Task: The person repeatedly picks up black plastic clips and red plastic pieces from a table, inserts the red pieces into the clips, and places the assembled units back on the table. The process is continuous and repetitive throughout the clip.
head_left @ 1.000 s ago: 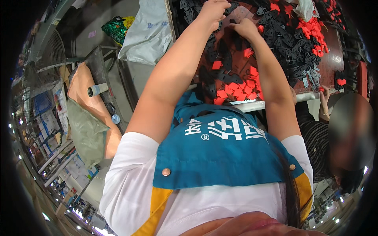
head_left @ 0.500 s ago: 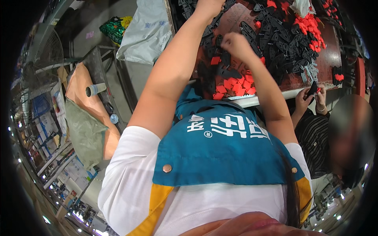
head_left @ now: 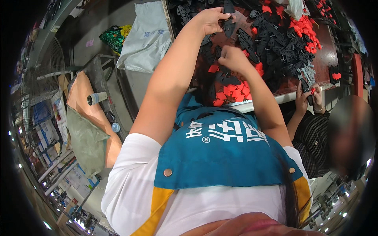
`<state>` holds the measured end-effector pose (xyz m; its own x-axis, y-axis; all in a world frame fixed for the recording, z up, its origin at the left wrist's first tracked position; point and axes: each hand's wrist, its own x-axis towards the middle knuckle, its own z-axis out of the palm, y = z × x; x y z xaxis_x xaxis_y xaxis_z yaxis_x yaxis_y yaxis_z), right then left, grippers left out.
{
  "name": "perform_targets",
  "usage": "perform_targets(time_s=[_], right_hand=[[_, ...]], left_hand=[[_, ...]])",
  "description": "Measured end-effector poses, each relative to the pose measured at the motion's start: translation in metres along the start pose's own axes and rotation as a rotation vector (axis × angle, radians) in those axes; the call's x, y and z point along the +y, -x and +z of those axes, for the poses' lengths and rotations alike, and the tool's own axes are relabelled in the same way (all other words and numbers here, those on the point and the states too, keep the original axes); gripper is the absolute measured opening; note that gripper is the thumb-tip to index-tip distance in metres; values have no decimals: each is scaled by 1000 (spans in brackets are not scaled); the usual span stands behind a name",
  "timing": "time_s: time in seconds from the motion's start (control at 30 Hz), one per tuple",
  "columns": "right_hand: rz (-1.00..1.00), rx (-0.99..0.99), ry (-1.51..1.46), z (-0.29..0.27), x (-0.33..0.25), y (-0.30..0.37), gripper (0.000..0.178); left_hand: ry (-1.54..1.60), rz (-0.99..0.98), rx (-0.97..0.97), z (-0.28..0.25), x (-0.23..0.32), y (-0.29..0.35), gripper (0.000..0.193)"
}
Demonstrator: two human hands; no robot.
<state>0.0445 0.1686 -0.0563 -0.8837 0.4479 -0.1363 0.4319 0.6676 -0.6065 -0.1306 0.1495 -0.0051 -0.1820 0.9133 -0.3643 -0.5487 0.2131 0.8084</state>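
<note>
My left hand is closed on a flat, pointed black plastic part, gripping its edge between thumb and fingers over the far side of the table. My right hand is curled just nearer to me, knuckles up, above some dark parts; whatever its fingers hold is hidden. Between the right hand and the table's near edge lies a heap of small red plastic pieces. A large pile of black plastic parts spreads to the right of my hands.
A second red heap lies at the far right of the dark red table. At the right, a co-worker's hands hold a black part and a red piece. A white sack lies left of the table, near a metal stand.
My left hand has come down from the top edge, and the black part in it now shows. My right hand has shifted slightly nearer to me. The co-worker's black part has tilted.
</note>
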Motion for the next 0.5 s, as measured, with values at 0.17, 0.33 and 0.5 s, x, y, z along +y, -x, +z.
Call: perform_targets(time_s=[0.17, 0.33, 0.5], right_hand=[[192, 420, -863, -50, 31, 4, 16], [125, 504, -840, -68, 15, 3, 18], [142, 510, -791, -67, 13, 2, 15]], left_hand=[[-178, -6, -111, -4, -21, -16, 25], [-224, -34, -80, 8, -13, -5, 23], [-256, -31, -94, 12, -11, 0, 24]])
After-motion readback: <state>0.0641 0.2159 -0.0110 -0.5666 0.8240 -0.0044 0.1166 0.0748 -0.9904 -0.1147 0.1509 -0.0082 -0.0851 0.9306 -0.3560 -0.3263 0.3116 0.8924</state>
